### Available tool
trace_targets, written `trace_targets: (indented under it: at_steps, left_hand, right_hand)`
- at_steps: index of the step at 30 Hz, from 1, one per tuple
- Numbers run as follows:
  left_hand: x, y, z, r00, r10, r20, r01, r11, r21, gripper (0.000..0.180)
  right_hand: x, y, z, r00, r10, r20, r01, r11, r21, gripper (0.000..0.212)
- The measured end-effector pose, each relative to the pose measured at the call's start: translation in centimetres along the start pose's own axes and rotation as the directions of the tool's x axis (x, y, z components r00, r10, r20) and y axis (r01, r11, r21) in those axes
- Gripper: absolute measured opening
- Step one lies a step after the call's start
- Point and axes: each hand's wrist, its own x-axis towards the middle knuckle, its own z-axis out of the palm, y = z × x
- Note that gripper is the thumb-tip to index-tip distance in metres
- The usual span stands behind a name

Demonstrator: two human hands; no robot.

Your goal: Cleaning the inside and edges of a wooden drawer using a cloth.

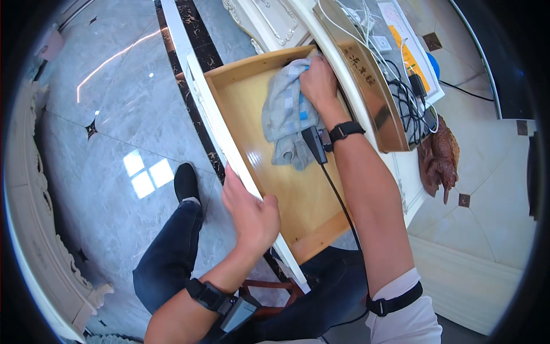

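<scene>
Head view: left hand (252, 221) grips the drawer front (223, 137), steadying it; right hand (319, 85) clutches the cloth (286, 106), far right, which I'd press flat.

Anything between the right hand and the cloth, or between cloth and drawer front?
Nothing visible: the right hand grips the cloth directly, and bare wood lies between cloth and drawer front. Left hand holds its edge.

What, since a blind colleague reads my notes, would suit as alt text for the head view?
A person's right hand holds a grey cloth inside an open wooden drawer, while the left hand grips its white front. At right are a gold box and cables.
</scene>
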Motion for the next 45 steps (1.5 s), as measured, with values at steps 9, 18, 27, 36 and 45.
trace_targets:
  at_steps: [9, 18, 27, 36, 45]
  left_hand:
    - [0.3, -0.6, -0.3, 0.998, -0.058, 0.022, 0.059, 0.997, -0.045, 0.092]
    - [1.1, -0.2, -0.6, 0.993, -0.075, 0.091, 0.082, 0.994, -0.077, 0.094]
    - [1.4, 0.3, -0.3, 0.982, -0.165, 0.093, 0.171, 0.984, -0.054, 0.099]
    - [1.8, 0.3, -0.2, 0.969, -0.197, 0.146, 0.203, 0.979, -0.028, 0.100]
    - [1.4, -0.2, 0.0, 0.982, -0.156, 0.105, 0.161, 0.986, -0.046, 0.100]
  right_hand:
    - [-0.2, 0.0, -0.2, 0.988, -0.145, 0.047, 0.148, 0.986, -0.080, 0.037]
    - [-10.9, 4.4, -2.2, 0.998, -0.064, -0.004, 0.063, 0.992, -0.110, 0.033]
    - [-23.2, 9.0, -5.1, 0.999, -0.009, -0.054, -0.005, 0.964, -0.267, 0.029]
    - [-32.6, 6.0, -9.3, 0.988, -0.125, 0.087, 0.092, 0.945, 0.314, 0.035]
    - [-20.2, 5.5, -6.1, 0.988, -0.142, 0.055, 0.125, 0.964, 0.233, 0.042]
